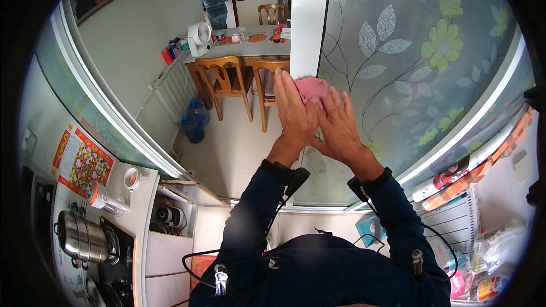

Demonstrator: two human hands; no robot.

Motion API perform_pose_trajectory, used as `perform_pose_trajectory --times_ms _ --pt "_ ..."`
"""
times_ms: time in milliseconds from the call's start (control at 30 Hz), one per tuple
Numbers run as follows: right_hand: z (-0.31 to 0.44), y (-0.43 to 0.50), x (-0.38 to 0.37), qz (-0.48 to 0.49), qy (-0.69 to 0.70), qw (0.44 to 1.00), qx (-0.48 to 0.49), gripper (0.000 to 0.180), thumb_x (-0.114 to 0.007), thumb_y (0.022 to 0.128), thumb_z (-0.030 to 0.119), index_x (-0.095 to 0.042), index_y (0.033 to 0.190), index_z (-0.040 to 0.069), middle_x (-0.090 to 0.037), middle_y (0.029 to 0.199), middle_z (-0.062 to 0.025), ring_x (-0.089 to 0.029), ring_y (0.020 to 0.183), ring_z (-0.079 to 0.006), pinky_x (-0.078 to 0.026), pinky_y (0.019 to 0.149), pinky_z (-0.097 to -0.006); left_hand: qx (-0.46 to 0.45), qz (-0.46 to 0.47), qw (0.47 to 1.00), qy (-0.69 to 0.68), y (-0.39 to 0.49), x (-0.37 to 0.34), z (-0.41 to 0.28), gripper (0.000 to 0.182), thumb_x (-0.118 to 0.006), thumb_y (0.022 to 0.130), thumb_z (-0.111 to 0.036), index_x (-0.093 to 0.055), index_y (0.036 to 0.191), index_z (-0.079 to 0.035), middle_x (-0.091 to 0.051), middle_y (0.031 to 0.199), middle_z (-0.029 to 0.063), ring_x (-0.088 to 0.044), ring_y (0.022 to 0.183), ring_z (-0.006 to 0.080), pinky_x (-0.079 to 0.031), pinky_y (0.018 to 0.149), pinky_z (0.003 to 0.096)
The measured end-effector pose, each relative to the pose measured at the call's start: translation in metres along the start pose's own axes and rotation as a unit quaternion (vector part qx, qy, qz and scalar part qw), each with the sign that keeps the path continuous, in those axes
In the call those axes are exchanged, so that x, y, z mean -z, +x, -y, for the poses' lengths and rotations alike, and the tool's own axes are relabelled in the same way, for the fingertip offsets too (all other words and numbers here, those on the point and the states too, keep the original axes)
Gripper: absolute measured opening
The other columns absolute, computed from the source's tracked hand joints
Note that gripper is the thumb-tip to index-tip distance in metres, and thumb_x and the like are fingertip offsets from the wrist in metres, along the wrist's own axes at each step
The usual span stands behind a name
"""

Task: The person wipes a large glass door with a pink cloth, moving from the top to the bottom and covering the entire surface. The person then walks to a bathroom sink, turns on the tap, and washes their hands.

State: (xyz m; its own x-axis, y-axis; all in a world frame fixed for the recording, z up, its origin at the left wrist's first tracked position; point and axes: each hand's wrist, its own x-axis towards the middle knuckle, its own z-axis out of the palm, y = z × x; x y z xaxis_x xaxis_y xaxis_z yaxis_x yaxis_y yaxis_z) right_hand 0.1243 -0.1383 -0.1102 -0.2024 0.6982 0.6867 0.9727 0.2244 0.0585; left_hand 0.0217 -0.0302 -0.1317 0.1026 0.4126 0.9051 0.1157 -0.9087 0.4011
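A folded pink cloth [312,88] lies between my hands, near the white frame [308,21] of a glass sliding door. My left hand [295,108] is raised with its fingers stretched upward along the cloth's left side. My right hand [339,119] is beside it, fingers spread, touching the cloth's lower right edge. The thumbs come together just below the cloth. Which hand bears the cloth's weight I cannot tell. Behind the hands on the right stands the frosted glass panel [384,89] with green flowers and white leaves.
Beyond the doorway are wooden chairs [222,76], a dining table [264,47], large blue water bottles [195,121] and a person [215,4] farther back. A steel steamer pot [83,236] stands at left on the stove. The door track [298,209] crosses the floor before me.
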Motion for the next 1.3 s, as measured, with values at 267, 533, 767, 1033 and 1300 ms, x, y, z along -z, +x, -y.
perform_pose_trajectory --times_ms 267,533,767,1033,1300 --pt "-0.01 -0.056 0.018 -0.077 0.074 0.994 -0.038 0.065 -0.08 0.08 0.012 -0.056 0.139 0.001 -0.037 0.154 -0.0322 -0.04 0.141 -0.0509 -0.035 0.117 -0.0562 -0.151 -0.062 0.982 0.092 0.128 0.013 -0.032 0.07 -0.059 0.1 -0.02 -0.028 0.15 0.018 -0.022 0.157 0.043 -0.029 0.145 0.0565 -0.025 0.122 0.0515" --pt "-0.029 -0.17 -0.005 0.009 0.103 0.982 -0.158 0.056 -0.078 0.084 0.009 -0.057 0.135 0.001 -0.036 0.156 -0.0335 -0.044 0.14 -0.0504 -0.043 0.112 -0.0514 -0.191 -0.119 0.969 0.098 0.214 0.013 -0.052 0.078 -0.069 0.093 -0.02 -0.029 0.151 0.014 -0.026 0.157 0.0379 -0.037 0.138 0.053 -0.032 0.117 0.054" --pt "-0.032 -0.214 -0.013 0.047 0.12 0.966 -0.224 0.055 -0.077 0.086 0.009 -0.055 0.136 0.002 -0.036 0.156 -0.0319 -0.047 0.138 -0.0491 -0.048 0.108 -0.051 -0.114 -0.042 0.983 0.137 0.082 0.012 -0.023 0.081 -0.069 0.092 -0.018 -0.027 0.152 0.016 -0.023 0.156 0.0429 -0.032 0.142 0.0581 -0.028 0.12 0.0557" --pt "-0.038 -0.214 -0.009 0.039 0.116 0.966 -0.229 0.051 -0.076 0.087 0.012 -0.059 0.135 0.004 -0.038 0.157 -0.0291 -0.05 0.136 -0.047 -0.049 0.107 -0.0497 -0.199 -0.117 0.961 0.154 0.2 0.012 -0.049 0.071 -0.063 0.098 -0.023 -0.032 0.149 0.016 -0.028 0.154 0.0422 -0.032 0.141 0.058 -0.027 0.119 0.057" --pt "-0.039 -0.246 -0.007 0.03 0.102 0.964 -0.244 0.053 -0.077 0.085 0.015 -0.059 0.134 0.003 -0.042 0.152 -0.0317 -0.052 0.133 -0.0482 -0.049 0.107 -0.0508 -0.248 -0.161 0.946 0.132 0.354 0.033 -0.108 0.071 -0.063 0.098 -0.032 -0.038 0.146 0.015 -0.03 0.156 0.0383 -0.039 0.138 0.0539 -0.033 0.116 0.0543"
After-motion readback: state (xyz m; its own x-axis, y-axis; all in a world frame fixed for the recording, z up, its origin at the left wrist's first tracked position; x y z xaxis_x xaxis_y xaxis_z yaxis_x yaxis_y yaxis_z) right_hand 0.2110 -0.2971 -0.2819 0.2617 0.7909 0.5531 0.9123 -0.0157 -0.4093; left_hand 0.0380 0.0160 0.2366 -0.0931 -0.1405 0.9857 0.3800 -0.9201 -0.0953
